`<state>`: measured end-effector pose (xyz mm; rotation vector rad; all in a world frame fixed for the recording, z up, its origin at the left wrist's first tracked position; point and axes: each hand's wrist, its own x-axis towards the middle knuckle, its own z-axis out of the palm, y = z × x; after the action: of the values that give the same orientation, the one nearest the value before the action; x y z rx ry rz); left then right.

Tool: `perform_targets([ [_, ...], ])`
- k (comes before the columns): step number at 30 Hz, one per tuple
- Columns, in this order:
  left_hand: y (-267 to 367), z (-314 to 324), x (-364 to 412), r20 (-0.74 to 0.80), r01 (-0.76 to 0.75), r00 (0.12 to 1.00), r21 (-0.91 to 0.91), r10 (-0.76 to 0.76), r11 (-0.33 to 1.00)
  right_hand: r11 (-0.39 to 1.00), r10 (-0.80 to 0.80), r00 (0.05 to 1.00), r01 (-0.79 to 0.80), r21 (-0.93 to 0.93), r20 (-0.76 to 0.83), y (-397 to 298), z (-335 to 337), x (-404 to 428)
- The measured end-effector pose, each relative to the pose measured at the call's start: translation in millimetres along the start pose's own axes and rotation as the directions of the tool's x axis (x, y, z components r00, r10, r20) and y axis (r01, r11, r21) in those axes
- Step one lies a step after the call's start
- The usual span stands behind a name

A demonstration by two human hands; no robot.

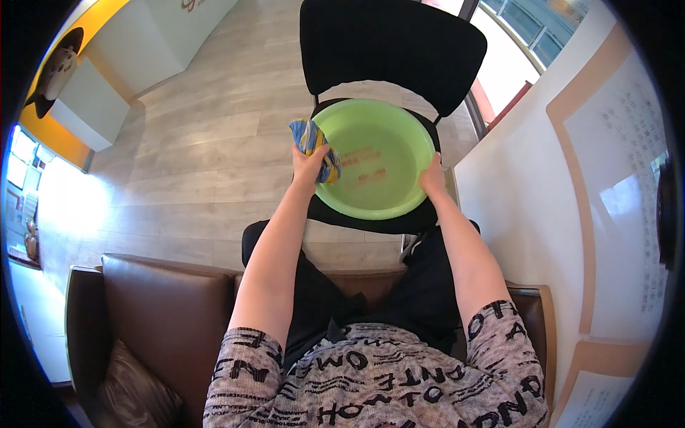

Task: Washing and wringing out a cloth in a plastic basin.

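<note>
A light green plastic basin (385, 182) rests on the black seat of a chair (374, 227) in front of me. Red writing shows on its bottom; I cannot tell whether there is water in it. My left hand (307, 168) is closed around a bunched blue and yellow patterned cloth (309, 136) at the basin's left rim. Part of the cloth hangs just inside that rim. At the right side, my right hand (433, 176) grips the basin's rim, with the thumb up along the edge.
The chair's black backrest (390, 48) rises beyond the basin. I sit on a brown leather sofa (166, 305) with a cushion (136, 385) at the left. A white wall with framed written panels (610, 187) stands close on the right. Wood-plank floor (214, 160) stretches left.
</note>
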<state>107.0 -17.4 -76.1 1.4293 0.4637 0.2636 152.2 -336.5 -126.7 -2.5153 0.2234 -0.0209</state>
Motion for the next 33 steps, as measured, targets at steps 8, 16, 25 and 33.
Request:
perform_targets([
  [8,10,1,-12,0.006,0.018,1.0,-0.077,-0.017,0.997,0.998,-0.038,0.998,0.035,-0.049,-0.053,-2,-6,6],
  [16,14,-7,-18,0.039,0.024,0.999,-0.098,-0.021,0.995,0.995,-0.095,0.988,0.089,-0.053,-0.12,-3,-4,-5],
  [25,29,-23,-33,0.11,0.058,0.993,-0.232,-0.034,0.971,0.996,-0.082,0.993,0.084,0.028,-0.082,-30,-33,-36],
  [33,41,-33,-52,0.128,0.155,0.984,-0.267,-0.125,0.951,0.712,0.18,0.983,-0.162,0.683,0.046,44,-45,-49],
])
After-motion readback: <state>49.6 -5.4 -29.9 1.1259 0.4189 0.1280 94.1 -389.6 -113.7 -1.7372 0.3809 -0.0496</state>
